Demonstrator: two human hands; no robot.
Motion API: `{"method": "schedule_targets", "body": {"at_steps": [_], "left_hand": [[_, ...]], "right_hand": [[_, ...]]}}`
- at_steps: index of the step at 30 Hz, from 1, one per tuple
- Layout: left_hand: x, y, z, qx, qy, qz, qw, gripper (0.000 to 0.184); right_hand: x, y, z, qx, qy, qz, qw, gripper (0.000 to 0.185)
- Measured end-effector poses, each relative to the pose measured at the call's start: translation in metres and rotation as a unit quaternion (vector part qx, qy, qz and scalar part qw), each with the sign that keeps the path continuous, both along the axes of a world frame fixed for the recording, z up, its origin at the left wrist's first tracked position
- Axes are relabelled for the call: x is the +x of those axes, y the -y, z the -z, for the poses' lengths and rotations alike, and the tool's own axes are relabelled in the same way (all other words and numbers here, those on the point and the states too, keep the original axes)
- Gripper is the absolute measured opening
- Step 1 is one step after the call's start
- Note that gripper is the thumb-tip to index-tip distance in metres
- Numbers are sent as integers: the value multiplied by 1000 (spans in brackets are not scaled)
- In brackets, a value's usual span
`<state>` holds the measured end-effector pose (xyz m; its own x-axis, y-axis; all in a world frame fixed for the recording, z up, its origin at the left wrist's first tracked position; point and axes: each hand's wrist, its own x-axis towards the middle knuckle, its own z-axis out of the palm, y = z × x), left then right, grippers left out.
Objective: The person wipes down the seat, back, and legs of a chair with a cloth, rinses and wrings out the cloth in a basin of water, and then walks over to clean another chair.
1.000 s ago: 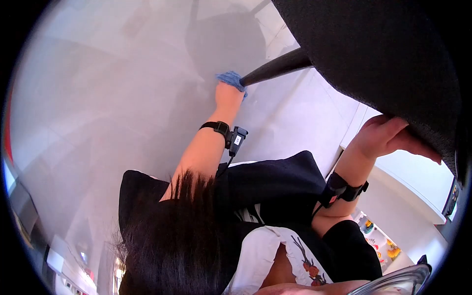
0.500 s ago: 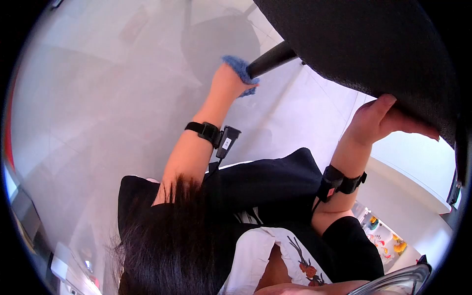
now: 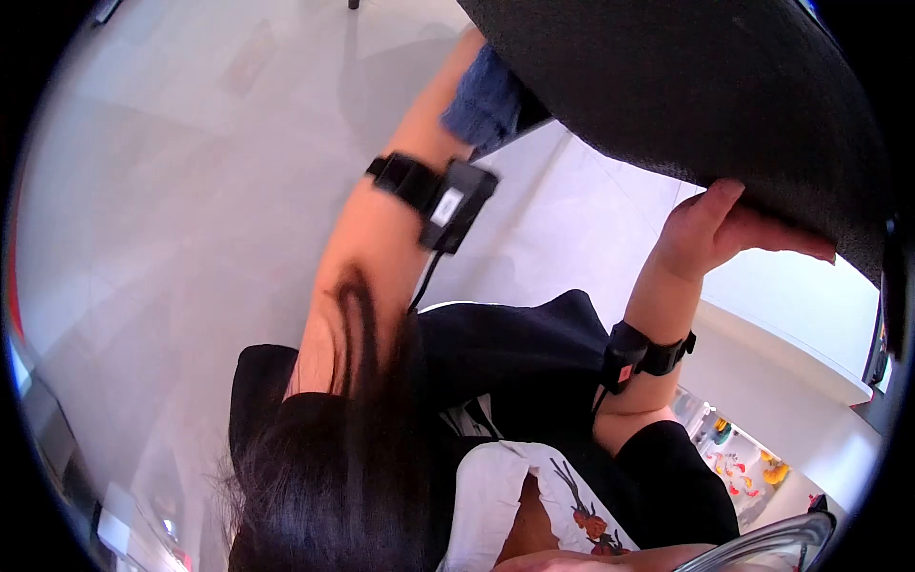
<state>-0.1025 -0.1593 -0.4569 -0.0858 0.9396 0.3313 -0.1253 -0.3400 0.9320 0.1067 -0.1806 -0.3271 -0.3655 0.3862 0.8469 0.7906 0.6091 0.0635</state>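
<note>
A large black textured panel that looks like a chair seat [image 3: 686,95] fills the upper right, tilted, with a dark leg [image 3: 534,116] beneath it. My left hand [image 3: 469,59] is closed on a bunched blue cloth [image 3: 484,103] around that leg, close under the seat. The seat's edge hides some of the hand, and its fingers are mostly out of sight. At the seat's lower edge, my right hand [image 3: 710,229] grips the rim, thumb up against it and fingers stretched along below. Each forearm wears a black strap with a small device [image 3: 457,205] and a cable.
A pale grey tiled floor [image 3: 191,210] spreads out on the left. On the right stands a white cabinet [image 3: 791,334], with a shelf of small colourful items [image 3: 739,467] below it. Another dark leg tip [image 3: 354,4] shows at the top edge.
My left hand has moved up with the blue cloth, from the leg's lower end to close under the seat. My right hand keeps its grip on the rim, shifted slightly left in view.
</note>
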Motion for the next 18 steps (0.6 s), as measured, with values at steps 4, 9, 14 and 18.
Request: {"method": "schedule_targets", "body": {"at_steps": [4,9,14,18], "left_hand": [[4,-30,41,-37,-336,-7,941,28],[5,-8,26,4,-164,29,986,27],[11,10,0,-158,20,59,986,33],[39,16,8,-183,42,-58,980,33]], "right_hand": [[-4,2,-1,41,30,76,996,101],[6,-5,2,24,3,-13,1000,102],[8,1,2,26,26,18,999,102],[12,0,4,29,31,23,999,103]]}}
